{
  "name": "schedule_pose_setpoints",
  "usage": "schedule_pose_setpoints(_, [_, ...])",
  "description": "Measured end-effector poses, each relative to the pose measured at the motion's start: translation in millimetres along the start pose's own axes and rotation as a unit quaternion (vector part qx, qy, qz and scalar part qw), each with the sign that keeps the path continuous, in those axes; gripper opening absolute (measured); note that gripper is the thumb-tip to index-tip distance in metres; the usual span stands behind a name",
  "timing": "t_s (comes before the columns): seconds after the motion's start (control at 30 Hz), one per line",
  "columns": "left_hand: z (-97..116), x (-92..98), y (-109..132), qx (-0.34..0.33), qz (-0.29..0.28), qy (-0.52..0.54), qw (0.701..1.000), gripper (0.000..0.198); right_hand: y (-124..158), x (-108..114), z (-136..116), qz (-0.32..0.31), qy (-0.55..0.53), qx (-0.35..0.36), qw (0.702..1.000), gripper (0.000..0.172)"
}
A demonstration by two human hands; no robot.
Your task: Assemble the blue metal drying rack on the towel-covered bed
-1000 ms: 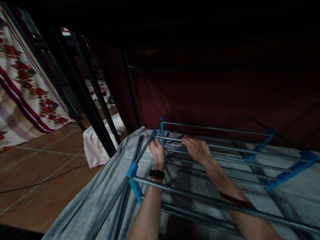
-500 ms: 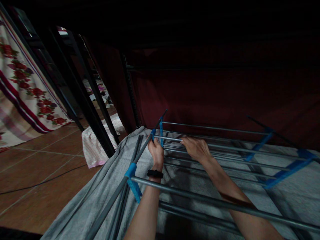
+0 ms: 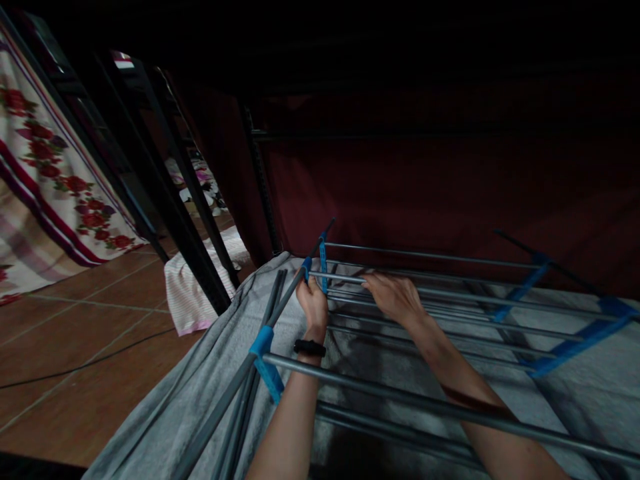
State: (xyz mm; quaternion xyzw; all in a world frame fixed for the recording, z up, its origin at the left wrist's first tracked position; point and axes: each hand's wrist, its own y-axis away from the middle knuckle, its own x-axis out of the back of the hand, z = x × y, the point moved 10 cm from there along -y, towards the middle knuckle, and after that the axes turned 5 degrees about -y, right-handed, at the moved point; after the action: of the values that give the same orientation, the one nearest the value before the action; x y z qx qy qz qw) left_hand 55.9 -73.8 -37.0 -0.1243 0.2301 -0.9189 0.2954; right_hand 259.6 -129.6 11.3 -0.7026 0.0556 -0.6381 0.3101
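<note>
A frame of grey metal tubes (image 3: 380, 391) with blue plastic connectors (image 3: 262, 341) lies over a grey blanket. My left hand (image 3: 313, 304), a black band at its wrist, is closed from below on a smaller blue connector (image 3: 307, 265) where a crosswise tube meets the left side tube (image 3: 285, 301). Its fingertips are partly hidden. To the right, my right hand (image 3: 393, 295) has its fingers wrapped over that crosswise tube (image 3: 338, 276). Perforated blue strips (image 3: 520, 293) hang from the frame's far side and carry thinner rods.
The grey blanket (image 3: 165, 413) spreads beneath the frame. Dark uprights (image 3: 187, 220) stand at left, beside a striped cloth (image 3: 187, 293) and a floral blanket (image 3: 75, 183). A cable (image 3: 100, 360) crosses the tiled floor (image 3: 65, 407). Dark red fabric (image 3: 400, 193) hangs behind.
Almost nothing differs. Both hands keep the same places on the connector and the tube, and the frame's right end sits very slightly further right in view.
</note>
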Motion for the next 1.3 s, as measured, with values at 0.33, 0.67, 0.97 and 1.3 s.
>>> schedule_pose_setpoints(0.33, [-2,-1.1,-1,-0.016,0.003,-0.013,1.000,0.033,3,-2,-1,0.028,0.005,0.018,0.999,0.030])
schedule_pose_setpoints(0.67, [-2,-1.1,-1,-0.008,0.000,-0.002,1.000,0.035,5,-7,0,0.064,-0.033,0.014,0.997,0.028])
schedule_pose_setpoints(0.97, [-3,-2.0,-1,-0.022,-0.006,-0.035,0.999,0.035,1,2,-5,0.006,-0.023,0.010,1.000,0.032])
schedule_pose_setpoints(1.3, [3,-6.5,-9,-0.061,-0.026,-0.114,0.991,0.034,-6,6,0,-0.026,-0.003,-0.005,1.000,0.032])
